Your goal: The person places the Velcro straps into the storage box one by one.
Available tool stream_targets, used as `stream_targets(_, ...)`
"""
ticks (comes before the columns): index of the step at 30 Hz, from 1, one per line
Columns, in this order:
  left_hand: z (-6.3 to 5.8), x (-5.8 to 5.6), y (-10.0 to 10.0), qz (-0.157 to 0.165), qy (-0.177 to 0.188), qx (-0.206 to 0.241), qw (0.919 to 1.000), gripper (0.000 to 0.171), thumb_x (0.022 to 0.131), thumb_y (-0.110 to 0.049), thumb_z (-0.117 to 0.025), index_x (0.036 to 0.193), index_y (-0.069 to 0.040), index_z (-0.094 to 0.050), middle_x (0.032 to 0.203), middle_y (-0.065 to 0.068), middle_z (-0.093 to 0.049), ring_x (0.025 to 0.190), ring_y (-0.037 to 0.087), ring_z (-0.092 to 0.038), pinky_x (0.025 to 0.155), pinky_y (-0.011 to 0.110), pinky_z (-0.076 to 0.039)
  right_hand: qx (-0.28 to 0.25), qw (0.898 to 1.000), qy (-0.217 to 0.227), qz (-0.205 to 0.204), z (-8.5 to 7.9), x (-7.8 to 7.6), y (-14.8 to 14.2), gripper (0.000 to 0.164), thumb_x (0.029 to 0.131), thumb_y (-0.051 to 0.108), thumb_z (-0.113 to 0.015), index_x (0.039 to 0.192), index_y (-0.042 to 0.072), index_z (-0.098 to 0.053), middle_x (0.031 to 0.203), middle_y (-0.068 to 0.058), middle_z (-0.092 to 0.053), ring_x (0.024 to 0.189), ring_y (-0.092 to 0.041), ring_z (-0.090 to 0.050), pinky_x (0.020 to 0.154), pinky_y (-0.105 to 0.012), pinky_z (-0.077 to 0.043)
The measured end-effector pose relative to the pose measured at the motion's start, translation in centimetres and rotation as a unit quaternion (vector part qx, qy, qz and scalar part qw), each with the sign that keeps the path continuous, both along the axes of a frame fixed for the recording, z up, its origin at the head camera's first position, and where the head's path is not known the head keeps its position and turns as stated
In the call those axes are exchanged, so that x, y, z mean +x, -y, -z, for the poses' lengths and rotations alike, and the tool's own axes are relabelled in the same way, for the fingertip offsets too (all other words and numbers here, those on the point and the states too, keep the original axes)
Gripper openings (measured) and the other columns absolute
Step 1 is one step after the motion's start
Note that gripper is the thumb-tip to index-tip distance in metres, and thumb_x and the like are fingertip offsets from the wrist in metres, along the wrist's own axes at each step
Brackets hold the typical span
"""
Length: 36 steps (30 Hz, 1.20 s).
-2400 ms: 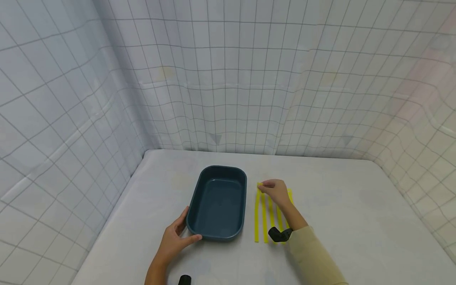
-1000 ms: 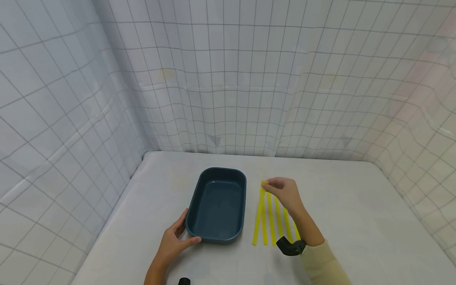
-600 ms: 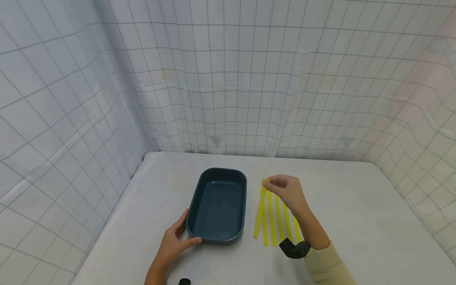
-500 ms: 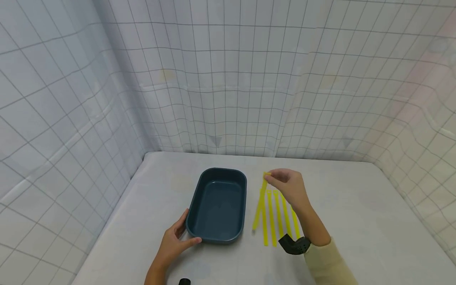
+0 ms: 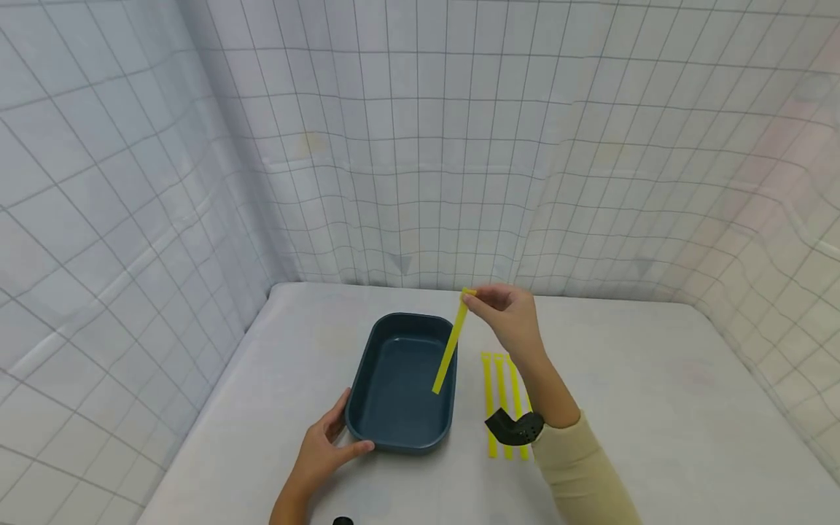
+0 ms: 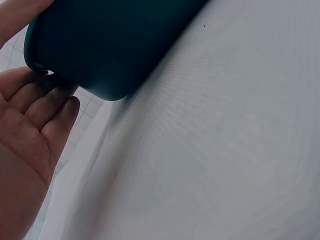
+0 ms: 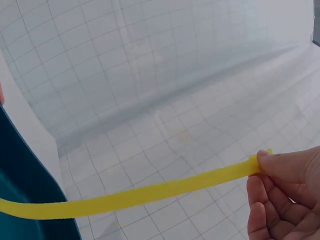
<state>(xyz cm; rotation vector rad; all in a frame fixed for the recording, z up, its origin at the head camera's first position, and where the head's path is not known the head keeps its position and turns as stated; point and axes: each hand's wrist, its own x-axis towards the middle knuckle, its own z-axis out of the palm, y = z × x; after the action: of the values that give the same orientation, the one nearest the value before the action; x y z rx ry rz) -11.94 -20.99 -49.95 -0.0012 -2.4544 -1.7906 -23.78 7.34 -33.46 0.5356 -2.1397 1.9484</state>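
Observation:
A dark blue rectangular tray with rounded corners stands on the white table. My left hand holds its near left corner, thumb at the near side and fingers along the left wall; in the left wrist view the fingers touch the wall of the tray. My right hand pinches one end of a flat yellow strap between thumb and fingers. The strap slants down to the left, its free end over the tray. In the right wrist view the strap bends slightly near the tray.
Several yellow straps lie side by side on the table, right of the tray, partly hidden by my right forearm. A white gridded curtain surrounds the table at the back and sides. A black camera mount sits on my right wrist.
My right hand has lifted the leftmost yellow strap off the table and carried it left, over the tray's right side. The left hand stays at the tray's corner.

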Motion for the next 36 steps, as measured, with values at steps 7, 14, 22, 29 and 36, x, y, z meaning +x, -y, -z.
stream_targets(7,0.0,0.0,0.1,-0.005,0.008,-0.003,1.0,0.094,0.066,-0.021,-0.084,0.143,-0.007,-0.033,0.144,0.006,-0.031,0.129,0.018,-0.033,0.1,0.031,-0.036,-0.009,0.999,0.036,-0.033,1.4,-0.2,2.7,0.019,0.082,0.01,-0.07,0.092,-0.006,-0.067,0.085,-0.008,-0.067,0.076,-0.016,-0.062,0.072,-0.025,-0.053)
stream_targets(14,-0.1,0.0,-0.1,-0.007,0.008,0.0,0.9999,0.092,0.066,-0.019,-0.084,0.143,-0.008,-0.034,0.144,0.006,-0.032,0.129,0.018,-0.034,0.1,0.033,-0.036,-0.027,0.995,0.072,-0.065,1.9,1.0,5.1,0.017,0.082,0.002,-0.068,0.092,-0.01,-0.066,0.083,-0.011,-0.067,0.072,-0.013,-0.062,0.069,-0.024,-0.054)
stream_targets(22,-0.5,0.2,-0.3,-0.007,-0.002,-0.005,1.0,0.091,0.066,-0.018,-0.084,0.142,-0.005,-0.035,0.144,0.007,-0.033,0.128,0.019,-0.035,0.099,0.033,-0.037,-0.025,0.992,0.089,-0.088,2.7,1.8,7.0,0.017,0.082,0.0,-0.067,0.092,-0.013,-0.064,0.083,-0.013,-0.067,0.072,-0.011,-0.061,0.072,-0.023,-0.053)
stream_targets(29,-0.6,0.2,-0.3,-0.008,-0.003,-0.004,1.0,0.091,0.066,-0.018,-0.084,0.141,-0.004,-0.035,0.143,0.009,-0.034,0.128,0.021,-0.036,0.099,0.034,-0.037,-0.015,0.988,0.113,-0.1,4.5,1.4,8.2,0.019,0.083,0.002,-0.067,0.094,-0.013,-0.064,0.086,-0.015,-0.067,0.076,-0.016,-0.062,0.075,-0.027,-0.054)
stream_targets(36,-0.5,0.2,-0.4,-0.01,-0.005,-0.008,0.9999,0.089,0.067,-0.017,-0.084,0.141,-0.004,-0.036,0.143,0.009,-0.034,0.128,0.021,-0.036,0.099,0.033,-0.037,-0.009,0.984,0.145,-0.103,8.3,-0.7,9.2,0.022,0.081,0.01,-0.071,0.095,-0.007,-0.067,0.086,-0.01,-0.067,0.077,-0.014,-0.063,0.078,-0.029,-0.053)
